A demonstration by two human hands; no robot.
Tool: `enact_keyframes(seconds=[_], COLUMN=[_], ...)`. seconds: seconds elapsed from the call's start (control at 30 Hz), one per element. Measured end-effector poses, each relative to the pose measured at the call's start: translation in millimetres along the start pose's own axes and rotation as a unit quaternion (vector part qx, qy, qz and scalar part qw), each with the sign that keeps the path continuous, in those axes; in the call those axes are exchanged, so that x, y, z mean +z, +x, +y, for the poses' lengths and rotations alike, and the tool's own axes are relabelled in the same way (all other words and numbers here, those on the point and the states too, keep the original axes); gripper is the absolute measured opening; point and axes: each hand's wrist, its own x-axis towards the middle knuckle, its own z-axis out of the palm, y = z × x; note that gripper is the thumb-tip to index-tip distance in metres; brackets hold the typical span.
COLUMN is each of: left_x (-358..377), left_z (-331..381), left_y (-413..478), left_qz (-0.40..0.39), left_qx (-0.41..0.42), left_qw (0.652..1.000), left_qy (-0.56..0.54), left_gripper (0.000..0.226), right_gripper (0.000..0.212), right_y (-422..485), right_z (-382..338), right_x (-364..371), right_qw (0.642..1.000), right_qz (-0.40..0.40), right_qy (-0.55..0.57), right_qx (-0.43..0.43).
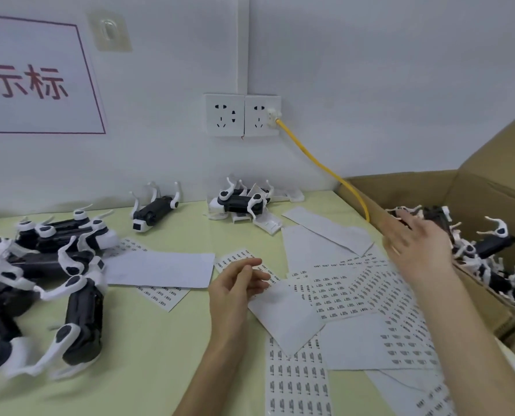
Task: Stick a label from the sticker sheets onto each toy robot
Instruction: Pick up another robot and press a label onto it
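Observation:
Black-and-white toy robots (82, 310) lie in a pile at the left of the table, and two more (154, 210) (241, 201) lie by the wall. Sticker sheets (349, 289) printed with small labels are spread over the middle and right. My left hand (238, 283) hovers over the sheets with loosely curled fingers and holds nothing that I can see. My right hand (415, 244) stretches with spread fingers over the edge of a cardboard box (484, 190), just short of the toy robots (490, 247) inside it. Motion blurs the right hand.
A yellow cable (325, 166) runs from a wall socket (262, 115) down behind the box. Blank white backing sheets (160, 268) lie among the labels. A sign with red characters (34, 82) hangs on the wall at left.

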Motion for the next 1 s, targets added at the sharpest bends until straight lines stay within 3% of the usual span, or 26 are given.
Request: enact_keyframes(seconds=[0.13, 0.2, 0.27, 0.33, 0.37, 0.43, 0.53, 0.73, 0.83, 0.9, 1.0], left_x=[4, -2, -20, -50, -67, -102, -134, -140, -141, -143, -147], left_z=[11, 26, 46, 69, 80, 96, 106, 108, 104, 100, 97], left_y=[-6, -8, -10, -14, -14, -17, -21, -15, -18, -19, -23], left_qz=[-0.02, -0.024, 0.017, 0.103, 0.144, 0.195, 0.209, 0.21, 0.207, 0.166, 0.106], left_qx=[0.016, 0.063, 0.124, 0.149, 0.131, 0.053, -0.015, 0.008, -0.002, -0.039, -0.07], left_qw=[0.998, 0.983, 0.931, 0.839, 0.799, 0.764, 0.771, 0.835, 0.837, 0.83, 0.818], left_qy=[0.054, 0.17, 0.342, 0.513, 0.569, 0.613, 0.601, 0.508, 0.507, 0.531, 0.561], left_gripper=[0.031, 0.026, 0.018, 0.029, 0.039, 0.057, 0.062, 0.065, 0.072, 0.082, 0.086], right_gripper=[0.025, 0.024, 0.025, 0.027, 0.027, 0.028, 0.027, 0.027, 0.027, 0.023, 0.004], right_y=[-41, -59, -73, -82, -84, -87, -86, -87, -87, -86, -86], right_z=[49, 73, 94, 109, 114, 117, 116, 114, 113, 115, 121], right_x=[35, 52, 62, 66, 68, 68, 67, 64, 61, 58, 55], right_qw=[0.989, 0.976, 0.962, 0.952, 0.949, 0.946, 0.949, 0.949, 0.937, 0.911, 0.839], right_qz=[-0.101, -0.143, -0.17, -0.183, -0.184, -0.183, -0.177, -0.174, -0.176, -0.17, -0.163], right_qy=[-0.102, -0.166, -0.212, -0.243, -0.255, -0.265, -0.26, -0.261, -0.29, -0.352, -0.476], right_qx=[0.021, -0.002, -0.025, -0.031, -0.031, -0.029, -0.027, -0.044, -0.076, -0.131, -0.208])
